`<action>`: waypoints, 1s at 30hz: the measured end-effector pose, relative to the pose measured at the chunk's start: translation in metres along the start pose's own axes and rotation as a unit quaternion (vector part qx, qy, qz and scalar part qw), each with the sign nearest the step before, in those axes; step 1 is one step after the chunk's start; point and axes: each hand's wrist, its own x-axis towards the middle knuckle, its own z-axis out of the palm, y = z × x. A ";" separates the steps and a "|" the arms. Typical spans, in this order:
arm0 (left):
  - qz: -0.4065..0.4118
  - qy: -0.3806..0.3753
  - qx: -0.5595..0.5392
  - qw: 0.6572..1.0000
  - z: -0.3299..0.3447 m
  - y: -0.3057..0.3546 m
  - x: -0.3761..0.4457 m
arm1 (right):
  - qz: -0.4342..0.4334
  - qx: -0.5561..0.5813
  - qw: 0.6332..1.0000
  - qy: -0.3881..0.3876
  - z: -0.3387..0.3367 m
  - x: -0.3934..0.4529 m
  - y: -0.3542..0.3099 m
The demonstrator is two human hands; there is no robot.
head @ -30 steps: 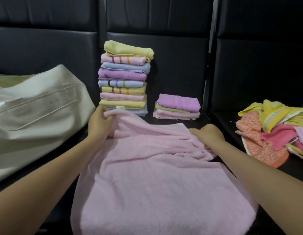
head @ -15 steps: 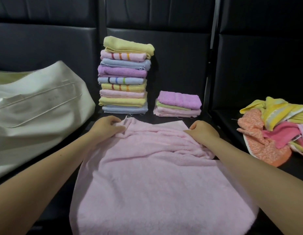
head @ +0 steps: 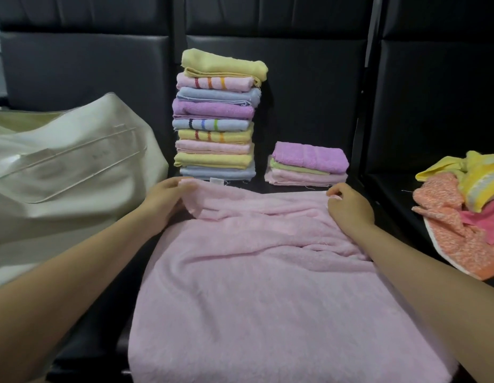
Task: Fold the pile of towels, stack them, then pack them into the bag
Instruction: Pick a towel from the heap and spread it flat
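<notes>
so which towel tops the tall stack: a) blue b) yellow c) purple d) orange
b: a folded yellow towel lies on top of the tall stack; the purple one tops the short stack beside it.

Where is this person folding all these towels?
Probably on a row of padded black seats, like a bench or waiting area, not a table. The pink towel lies on a dark seat, the folded stack leans by a black cushioned backrest, and a bag sits on the next seat.
</notes>
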 end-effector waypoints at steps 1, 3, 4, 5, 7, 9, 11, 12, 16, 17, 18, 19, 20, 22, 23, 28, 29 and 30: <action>-0.011 0.014 -0.051 0.999 0.001 0.001 0.002 | -0.011 -0.013 1.000 -0.012 0.000 0.000 -0.001; -0.011 0.069 -0.092 0.993 0.001 0.004 0.011 | -0.030 -0.037 0.999 -0.025 0.001 -0.001 -0.002; -0.005 0.100 -0.097 0.990 0.000 0.005 0.018 | -0.032 -0.041 0.998 -0.029 0.001 -0.001 -0.002; 0.003 0.127 -0.085 0.988 0.001 0.004 0.026 | -0.032 -0.044 0.998 -0.032 0.002 -0.001 -0.002; 0.022 0.161 0.003 0.987 0.004 0.001 0.035 | -0.024 -0.062 0.997 -0.040 0.003 0.001 0.000; 0.042 0.146 0.173 0.973 0.011 -0.005 0.034 | -0.007 -0.117 0.991 -0.058 0.004 0.004 -0.001; 0.033 0.097 0.290 0.951 0.019 -0.009 0.034 | 0.012 -0.189 0.979 -0.075 0.005 0.007 -0.005; 0.020 0.083 0.330 0.940 0.022 -0.007 0.031 | 0.020 -0.212 0.974 -0.082 0.005 0.007 -0.008; 0.048 0.091 0.424 0.900 0.029 0.005 0.022 | 0.068 -0.185 0.975 -0.106 -0.001 0.007 -0.016; 0.054 0.083 0.423 0.901 0.033 0.007 0.014 | 0.077 -0.166 0.978 -0.104 -0.005 0.004 -0.018; 0.063 0.069 0.419 0.903 0.038 0.009 0.004 | 0.075 -0.159 0.980 -0.095 -0.009 0.001 -0.020; 0.076 0.055 0.410 0.907 0.043 0.011 -0.006 | 0.060 -0.162 0.982 -0.081 -0.013 -0.005 -0.024; 0.098 0.045 0.398 0.911 0.048 0.013 -0.016 | 0.036 -0.166 0.984 -0.062 -0.018 -0.012 -0.027; 0.154 0.013 0.370 0.916 0.057 0.018 -0.039 | -0.023 -0.147 0.989 -0.023 -0.031 -0.027 -0.035; 0.177 -0.011 0.357 0.917 0.061 0.022 -0.054 | -0.045 -0.118 0.992 -0.016 -0.037 -0.034 -0.040; 0.220 -0.113 0.385 0.889 0.060 0.034 -0.131 | -0.106 0.085 0.986 -0.097 -0.071 -0.087 -0.068; 0.235 -0.140 0.409 0.870 0.055 0.036 -0.145 | -0.123 0.093 0.978 -0.138 -0.077 -0.102 -0.071; 0.251 -0.170 0.448 0.841 0.050 0.036 -0.158 | -0.140 0.081 0.968 -0.191 -0.083 -0.118 -0.071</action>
